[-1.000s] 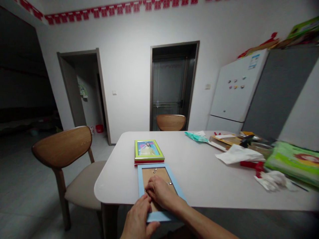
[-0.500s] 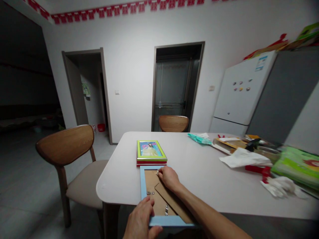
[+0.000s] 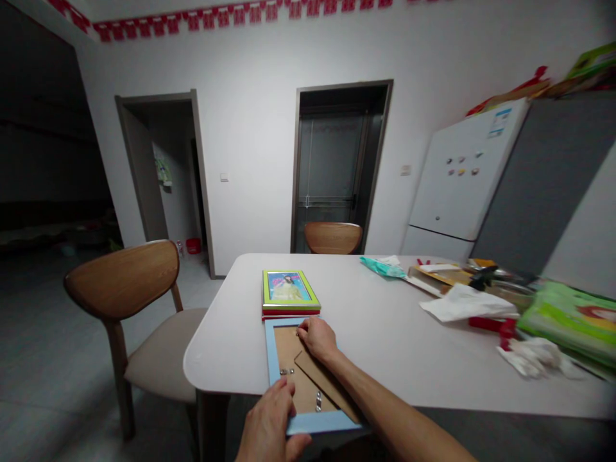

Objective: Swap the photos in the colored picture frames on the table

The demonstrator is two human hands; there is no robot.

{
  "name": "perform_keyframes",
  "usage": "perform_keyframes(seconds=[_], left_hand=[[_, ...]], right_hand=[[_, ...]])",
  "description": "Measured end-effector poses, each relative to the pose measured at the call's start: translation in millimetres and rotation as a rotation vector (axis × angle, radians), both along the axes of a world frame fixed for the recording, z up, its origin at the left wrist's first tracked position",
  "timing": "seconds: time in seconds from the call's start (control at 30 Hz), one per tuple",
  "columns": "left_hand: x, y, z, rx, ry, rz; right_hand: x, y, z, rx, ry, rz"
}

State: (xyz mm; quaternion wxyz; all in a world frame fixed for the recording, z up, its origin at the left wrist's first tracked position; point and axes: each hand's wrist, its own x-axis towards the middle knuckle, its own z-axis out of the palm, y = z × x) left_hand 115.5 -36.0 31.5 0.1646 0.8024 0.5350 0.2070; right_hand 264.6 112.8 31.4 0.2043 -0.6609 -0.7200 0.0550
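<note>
A light-blue picture frame (image 3: 272, 354) lies face down at the table's near edge, partly overhanging it. Its brown backing board (image 3: 285, 348) carries a slanting stand flap (image 3: 317, 380) and small metal clips, one of them a near clip (image 3: 318, 402). My left hand (image 3: 268, 420) grips the near left corner, thumb below and fingers on top. At the far end of the backing, my right hand (image 3: 318, 338) pinches a metal clip, mostly covered by the fingertips. Just beyond lies a stack of frames, a green picture frame (image 3: 314, 297) on top and red ones underneath.
On the right of the white table (image 3: 366, 333) are a teal packet (image 3: 384, 267), a crumpled white tissue (image 3: 466, 303), white gloves (image 3: 534, 357) and a green package (image 3: 568, 317). A wooden chair (image 3: 125, 279) stands at left, another chair (image 3: 333, 238) behind the table.
The view has shifted slightly. My right fingertips have moved a little over the far clip, now covering more of it. My left hand keeps its hold on the frame's corner.
</note>
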Motion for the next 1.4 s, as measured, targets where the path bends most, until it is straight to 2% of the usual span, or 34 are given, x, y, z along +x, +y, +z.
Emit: perform_keyframes(seconds=[0.43, 0.73, 1.07, 1.23, 1.4], left_hand=[[2, -2, 3.9, -0.034, -0.03, 0.003], [3, -4, 2.8, -0.01, -0.02, 0.019], [8, -5, -2.1, -0.007, -0.011, 0.015], [1, -1, -3.9, -0.023, -0.032, 0.008], [-5, 2, 1.2, -0.057, 0.011, 0.002]], right_hand=[[-11, -8, 3.1, -0.013, 0.018, -0.017], [-13, 12, 8.0, -0.116, 0.047, -0.105], [-18, 15, 9.0, -0.138, 0.059, -0.168], [-12, 11, 9.6, -0.092, 0.102, -0.153], [5, 13, 9.7, -0.059, 0.241, -0.138]])
